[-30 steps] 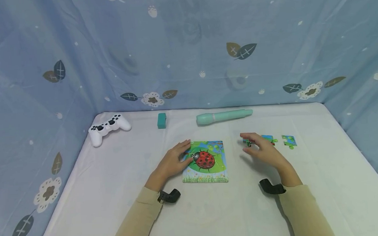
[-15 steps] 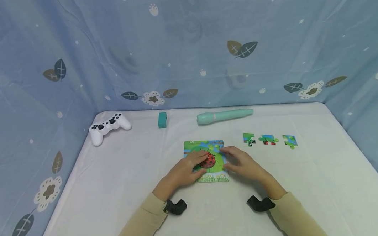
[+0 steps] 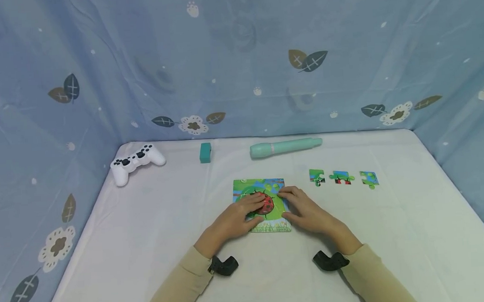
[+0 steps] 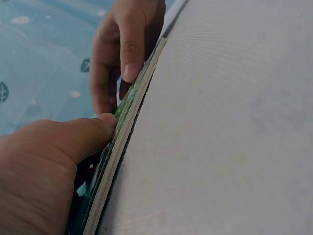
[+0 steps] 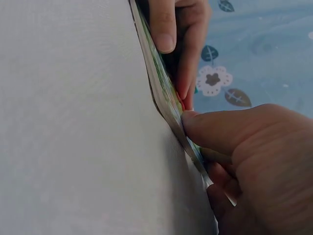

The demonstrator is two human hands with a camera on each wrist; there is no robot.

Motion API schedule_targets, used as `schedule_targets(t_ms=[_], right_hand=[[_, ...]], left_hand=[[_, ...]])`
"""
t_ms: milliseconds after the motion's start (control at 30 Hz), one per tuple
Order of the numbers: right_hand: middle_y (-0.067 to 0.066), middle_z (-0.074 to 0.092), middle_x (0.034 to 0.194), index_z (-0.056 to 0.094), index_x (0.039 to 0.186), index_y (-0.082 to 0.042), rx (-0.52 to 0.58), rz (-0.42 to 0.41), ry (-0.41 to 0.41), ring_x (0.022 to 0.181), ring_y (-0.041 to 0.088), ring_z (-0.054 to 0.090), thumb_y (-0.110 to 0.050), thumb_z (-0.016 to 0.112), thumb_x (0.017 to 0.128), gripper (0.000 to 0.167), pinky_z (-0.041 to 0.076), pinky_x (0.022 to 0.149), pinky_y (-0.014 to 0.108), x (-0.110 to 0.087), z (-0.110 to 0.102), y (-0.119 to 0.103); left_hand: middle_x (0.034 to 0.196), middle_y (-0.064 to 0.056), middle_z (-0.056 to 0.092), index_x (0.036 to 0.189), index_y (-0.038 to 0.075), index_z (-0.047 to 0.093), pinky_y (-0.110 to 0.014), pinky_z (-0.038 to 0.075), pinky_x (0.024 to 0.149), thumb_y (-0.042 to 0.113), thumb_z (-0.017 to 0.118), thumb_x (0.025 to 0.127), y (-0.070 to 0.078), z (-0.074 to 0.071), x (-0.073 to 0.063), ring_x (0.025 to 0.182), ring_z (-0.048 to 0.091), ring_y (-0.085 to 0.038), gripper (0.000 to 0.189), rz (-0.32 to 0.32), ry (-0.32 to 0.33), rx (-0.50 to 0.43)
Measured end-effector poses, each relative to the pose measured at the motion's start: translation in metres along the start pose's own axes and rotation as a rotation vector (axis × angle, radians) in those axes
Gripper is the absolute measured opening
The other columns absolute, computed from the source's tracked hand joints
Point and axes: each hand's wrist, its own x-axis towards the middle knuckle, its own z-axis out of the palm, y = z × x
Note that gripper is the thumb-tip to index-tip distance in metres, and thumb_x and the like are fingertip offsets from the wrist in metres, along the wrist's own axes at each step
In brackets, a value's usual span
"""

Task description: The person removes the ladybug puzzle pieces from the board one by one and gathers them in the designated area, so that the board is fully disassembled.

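A square ladybug jigsaw puzzle (image 3: pixel 275 226) lies flat on the white table in the head view. My left hand (image 3: pixel 236 219) rests across its left half, fingers reaching over the ladybug and covering part of it. At the right edge, my right hand (image 3: pixel 308 211) touches the puzzle with its fingertips and thumb. The right wrist view has the right thumb (image 5: pixel 215 128) on the puzzle's top near the edge, with other fingers beside the rim. In the left wrist view, the left thumb (image 4: pixel 90 133) lies on the puzzle (image 4: pixel 128 110), whose layered edge shows.
Three loose puzzle pieces, a left one (image 3: pixel 316 176), a middle one (image 3: pixel 342 177) and a right one (image 3: pixel 369 179), lie right of the puzzle. Toward the back are a white game controller (image 3: pixel 137 163), a small teal block (image 3: pixel 205 153) and a mint-green microphone-shaped object (image 3: pixel 284 147).
The right hand has come left from above the loose pieces to the puzzle's right edge. My left hand has slid right and down from the puzzle's upper left edge onto the ladybug.
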Motion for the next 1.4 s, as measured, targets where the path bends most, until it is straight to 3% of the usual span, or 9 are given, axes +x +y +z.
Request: schedule_targets(t_ms=[167, 500, 833, 1000, 1200, 1400], right_hand=[[0.016, 0.043, 0.136, 0.048, 0.132, 0.002, 0.028, 0.023, -0.004, 0.131, 0.034, 0.039, -0.013, 0.067, 0.087, 0.051, 0.037, 0.108, 0.051, 0.002, 0.0, -0.002], [0.015, 0.046, 0.125, 0.047, 0.12, -0.001, 0.191, 0.147, 0.024, 0.123, 0.03, 0.044, -0.008, 0.074, 0.081, 0.048, 0.038, 0.106, 0.049, 0.01, 0.0, -0.005], [0.01, 0.056, 0.118, 0.056, 0.119, -0.004, 0.113, 0.114, 0.145, 0.108, 0.024, 0.055, -0.01, 0.076, 0.08, 0.044, 0.048, 0.093, 0.044, 0.006, 0.002, -0.004], [0.008, 0.058, 0.117, 0.059, 0.119, -0.006, 0.103, 0.113, 0.156, 0.107, 0.024, 0.056, -0.013, 0.076, 0.08, 0.043, 0.05, 0.091, 0.044, 0.005, 0.001, -0.004], [0.008, 0.059, 0.117, 0.06, 0.12, -0.006, 0.117, 0.167, 0.145, 0.107, 0.025, 0.057, -0.015, 0.074, 0.082, 0.042, 0.05, 0.091, 0.045, 0.002, -0.017, 0.002], [0.01, 0.058, 0.118, 0.059, 0.123, -0.005, 0.117, 0.245, 0.128, 0.106, 0.03, 0.056, -0.014, 0.072, 0.085, 0.041, 0.049, 0.09, 0.048, -0.017, -0.045, 0.019]], left_hand=[[0.143, -0.009, 0.048, 0.134, 0.004, 0.053, -0.039, 0.041, 0.109, 0.032, 0.061, 0.093, -0.001, 0.0, 0.0, 0.134, 0.043, -0.025, 0.051, 0.014, 0.003, 0.011], [0.142, -0.01, 0.048, 0.132, 0.001, 0.054, -0.041, 0.037, 0.111, 0.033, 0.061, 0.092, 0.002, -0.003, 0.0, 0.134, 0.042, -0.028, 0.051, 0.005, -0.008, -0.01], [0.143, -0.009, 0.047, 0.133, 0.002, 0.054, -0.04, 0.036, 0.112, 0.034, 0.06, 0.093, 0.002, -0.004, 0.0, 0.135, 0.041, -0.026, 0.052, -0.01, -0.023, -0.011], [0.143, -0.009, 0.047, 0.133, 0.002, 0.053, -0.04, 0.036, 0.112, 0.034, 0.061, 0.093, 0.001, -0.004, -0.001, 0.135, 0.041, -0.027, 0.052, -0.013, -0.019, -0.01], [0.144, -0.009, 0.047, 0.134, 0.003, 0.053, -0.039, 0.035, 0.113, 0.033, 0.061, 0.093, 0.0, -0.002, -0.002, 0.136, 0.04, -0.026, 0.052, -0.016, -0.01, -0.01], [0.143, -0.007, 0.048, 0.135, 0.004, 0.052, -0.035, 0.032, 0.115, 0.034, 0.061, 0.092, -0.001, -0.002, 0.0, 0.136, 0.04, -0.021, 0.052, 0.0, -0.016, -0.006]])
